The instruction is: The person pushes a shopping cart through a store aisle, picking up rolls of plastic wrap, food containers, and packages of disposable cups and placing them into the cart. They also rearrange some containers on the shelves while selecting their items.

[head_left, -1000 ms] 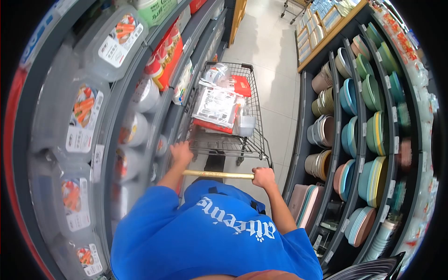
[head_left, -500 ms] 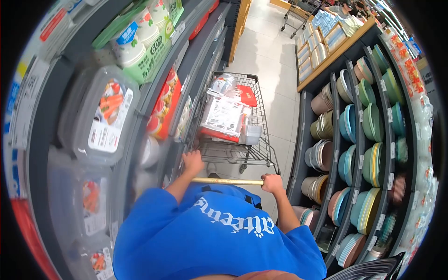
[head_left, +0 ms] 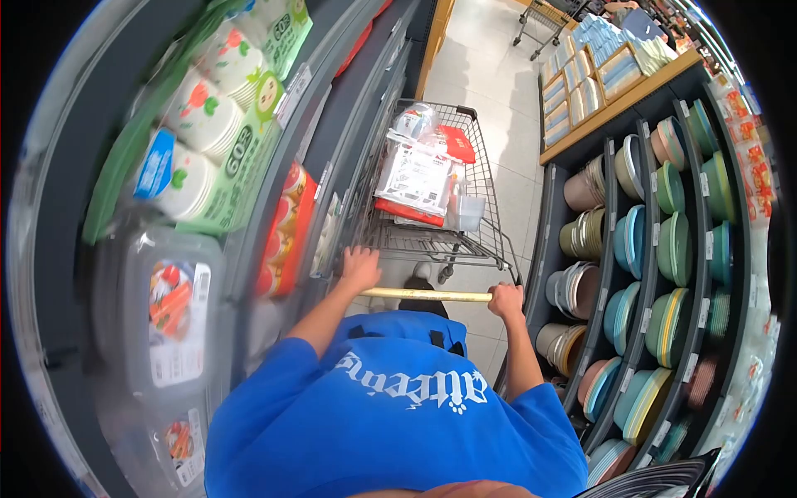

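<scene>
A wire shopping cart (head_left: 427,241) stands in front of me, with a pale gold handle bar (head_left: 427,295) across its near end. My left hand (head_left: 360,267) is closed on the cart at the bar's left end, fingers pointing forward; what lies under them is partly hidden. At the right end, my right hand (head_left: 506,299) wraps round the handle bar. In the basket lie a white printed package (head_left: 415,178), a red package (head_left: 456,144), a clear plastic-wrapped item (head_left: 415,121) and a translucent container (head_left: 467,213).
Shelves on the left hold packs of paper cups (head_left: 199,112) and clear food boxes (head_left: 177,307), close to my left arm. Stacked coloured bowls (head_left: 674,249) fill the right shelves. Ahead, the tiled floor (head_left: 490,66) runs past a wooden display (head_left: 618,104) towards another cart (head_left: 544,21).
The cart and I have advanced along the aisle; the shelf goods have slid back towards me. Both hands stay on the cart, which sits slightly farther right in view.
</scene>
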`<state>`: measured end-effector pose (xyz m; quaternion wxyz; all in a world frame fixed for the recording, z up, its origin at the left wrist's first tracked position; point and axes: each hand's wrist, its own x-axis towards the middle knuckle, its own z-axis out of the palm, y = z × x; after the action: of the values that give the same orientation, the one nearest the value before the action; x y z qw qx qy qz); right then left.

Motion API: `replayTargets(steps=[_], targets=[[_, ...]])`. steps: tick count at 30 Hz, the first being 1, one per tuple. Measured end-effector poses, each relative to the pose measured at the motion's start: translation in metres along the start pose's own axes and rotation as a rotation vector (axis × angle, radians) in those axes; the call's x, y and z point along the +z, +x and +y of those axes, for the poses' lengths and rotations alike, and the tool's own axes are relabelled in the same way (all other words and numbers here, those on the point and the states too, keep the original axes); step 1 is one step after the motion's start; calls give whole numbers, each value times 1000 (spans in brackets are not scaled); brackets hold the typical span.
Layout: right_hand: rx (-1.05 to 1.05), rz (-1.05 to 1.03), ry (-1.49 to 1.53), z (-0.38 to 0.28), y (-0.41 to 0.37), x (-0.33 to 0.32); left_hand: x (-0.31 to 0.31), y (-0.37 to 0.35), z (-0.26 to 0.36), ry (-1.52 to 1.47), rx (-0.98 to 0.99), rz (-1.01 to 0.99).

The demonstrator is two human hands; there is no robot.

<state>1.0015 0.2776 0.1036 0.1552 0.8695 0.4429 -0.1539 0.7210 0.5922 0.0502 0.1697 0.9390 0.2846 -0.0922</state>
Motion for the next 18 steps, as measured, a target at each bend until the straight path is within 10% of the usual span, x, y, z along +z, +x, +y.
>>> replayTargets(steps=[12,18], targets=[[-85,-453,88,45,132,-76,-39,149,16,108,-230,-46],[-459,-713,199,38,212,-95,-40,203,2,131,-236,-77]])
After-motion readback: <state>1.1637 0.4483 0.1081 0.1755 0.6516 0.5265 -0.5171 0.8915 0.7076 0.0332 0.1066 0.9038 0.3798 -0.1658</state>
